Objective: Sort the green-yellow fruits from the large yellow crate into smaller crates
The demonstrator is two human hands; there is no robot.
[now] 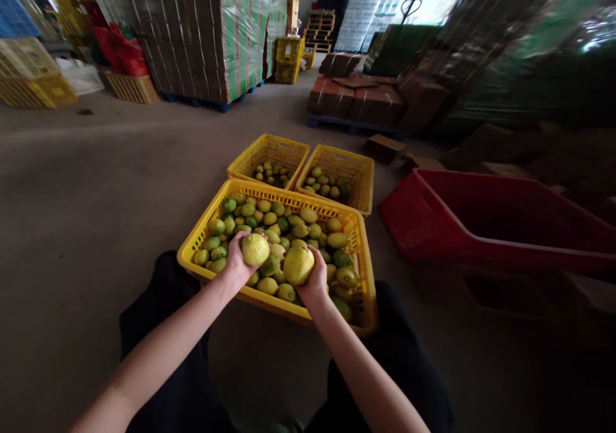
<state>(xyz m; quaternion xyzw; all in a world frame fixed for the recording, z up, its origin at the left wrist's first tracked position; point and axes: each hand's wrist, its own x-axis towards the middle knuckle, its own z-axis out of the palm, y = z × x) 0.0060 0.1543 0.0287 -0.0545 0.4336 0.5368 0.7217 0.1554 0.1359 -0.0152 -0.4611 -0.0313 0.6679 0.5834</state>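
Note:
Directly in front of me is a yellow plastic crate (199,218) filled with green and yellow lemons (267,285). Over its near half, my left hand (235,258) is wrapped round a pale yellow lemon (255,249). A second, larger yellow lemon (298,265) is gripped in my right hand (316,279), a short way to the right. Both fruits are held above the pile, apart from each other. Parts of the fingers are hidden behind the lemons.
Two more yellow crates, a left one (240,161) and a right one (366,183), stand behind with fewer lemons. A red tub (409,228) lies to the right. Wrapped pallet stacks (180,35) and flat cartons (375,102) are farther back on the concrete floor (96,176).

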